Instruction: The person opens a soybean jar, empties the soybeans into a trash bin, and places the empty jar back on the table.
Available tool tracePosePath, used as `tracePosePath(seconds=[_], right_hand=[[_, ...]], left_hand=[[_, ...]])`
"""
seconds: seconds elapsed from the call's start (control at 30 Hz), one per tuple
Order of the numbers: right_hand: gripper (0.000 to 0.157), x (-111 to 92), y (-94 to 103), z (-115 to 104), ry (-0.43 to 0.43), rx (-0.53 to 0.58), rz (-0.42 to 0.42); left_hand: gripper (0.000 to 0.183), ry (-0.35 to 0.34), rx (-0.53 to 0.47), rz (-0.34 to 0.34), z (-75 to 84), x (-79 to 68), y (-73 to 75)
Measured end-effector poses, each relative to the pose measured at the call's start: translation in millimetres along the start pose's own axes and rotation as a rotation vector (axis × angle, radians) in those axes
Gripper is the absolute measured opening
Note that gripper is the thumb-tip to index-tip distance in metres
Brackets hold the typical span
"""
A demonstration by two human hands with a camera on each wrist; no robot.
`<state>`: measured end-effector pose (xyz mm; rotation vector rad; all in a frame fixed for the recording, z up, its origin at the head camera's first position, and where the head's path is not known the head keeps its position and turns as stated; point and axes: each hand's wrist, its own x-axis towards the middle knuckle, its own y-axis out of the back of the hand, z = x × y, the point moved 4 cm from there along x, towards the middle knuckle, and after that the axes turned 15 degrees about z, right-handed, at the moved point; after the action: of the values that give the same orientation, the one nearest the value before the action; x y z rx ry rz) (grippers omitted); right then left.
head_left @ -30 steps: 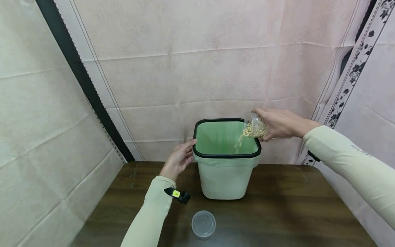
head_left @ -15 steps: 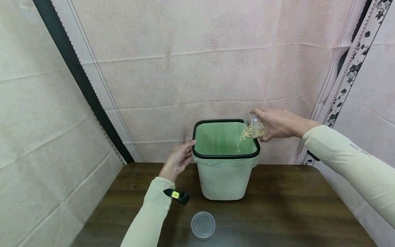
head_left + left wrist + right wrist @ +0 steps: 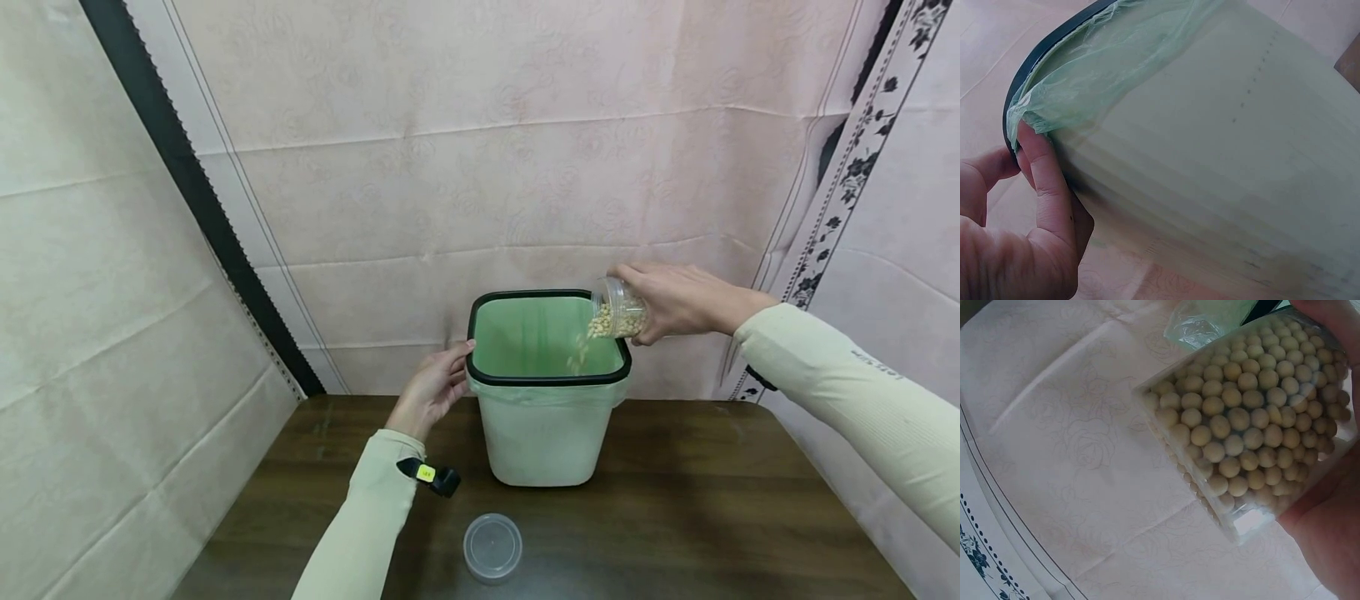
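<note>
One jar (image 3: 619, 308), probably light, stiff, slippery; best gripped around its body. Right hand (image 3: 686, 298) grips it; left hand (image 3: 433, 387) pinches bin rim (image 3: 543, 381).

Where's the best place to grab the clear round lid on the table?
I'd pinch the clear round lid by opposite points of its edge, probably from above or the near side: it lies flat and low on the wood-grain table, its edge uncovered, while the pale green bin stands beyond it.
</note>
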<state>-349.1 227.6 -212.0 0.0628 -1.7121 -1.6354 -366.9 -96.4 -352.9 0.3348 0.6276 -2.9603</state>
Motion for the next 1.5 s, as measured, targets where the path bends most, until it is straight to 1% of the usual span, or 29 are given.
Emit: tracePosePath(seconds=[0.2,0.4,0.7,1.03,1.5], right_hand=[[0.097,-0.1,-0.2,-0.1,0.004,-0.005,-0.003],[0.094,-0.1,3.0,-0.7,0.019,-0.017,0.006],[0.094,1.6,3.5,-1.6,0.022,-0.023,0.004],[0.095,1.6,4.7,-2.3,0.027,-0.018,0.013],[0.095,1.4,8.5,-2.3,0.037,-0.048,0.014]], left_hand=[[0.017,-0.001,-0.002,-0.009,-0.1,0.2,-0.8],[0.02,-0.005,0.014,-0.006,-0.3,1.2,0.5],[0.025,-0.01,0.026,-0.001,-1.1,0.6,1.3],[0.018,0.0,0.006,-0.008,-1.3,1.6,0.0],[0.022,-0.017,0.03,-0.012,-2.5,2.7,0.8]])
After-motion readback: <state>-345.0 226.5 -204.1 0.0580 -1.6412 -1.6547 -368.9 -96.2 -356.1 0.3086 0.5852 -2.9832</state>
